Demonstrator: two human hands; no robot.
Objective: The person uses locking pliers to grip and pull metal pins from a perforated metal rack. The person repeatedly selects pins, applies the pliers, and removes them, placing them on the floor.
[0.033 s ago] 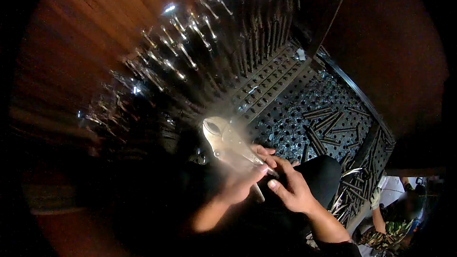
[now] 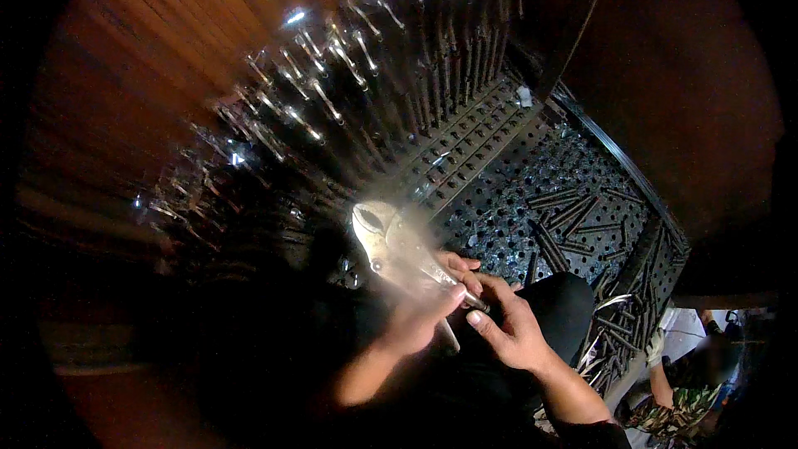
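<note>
A pair of silver locking pliers [image 2: 381, 245] slants across the middle of the view, its toothed jaws up and to the left, apart with nothing between them. My left hand [image 2: 422, 316] is closed around its handles, one handle tip poking out below the palm. At the screw end of the other handle is my right hand [image 2: 517, 334], with thumb and fingers curled about the adjusting screw [image 2: 477, 303]. A hazy patch blurs part of the pliers and the left hand.
Upright metal rods [image 2: 316, 100] with shiny tips stand in rows ahead and left. A perforated metal plate [image 2: 507, 229] holds loose dark rods [image 2: 573, 212], with more heaped at lower right [image 2: 623, 324]. A taut wire [image 2: 592, 12] hangs at upper right. Another person's camouflage sleeve [image 2: 673, 407] shows at lower right.
</note>
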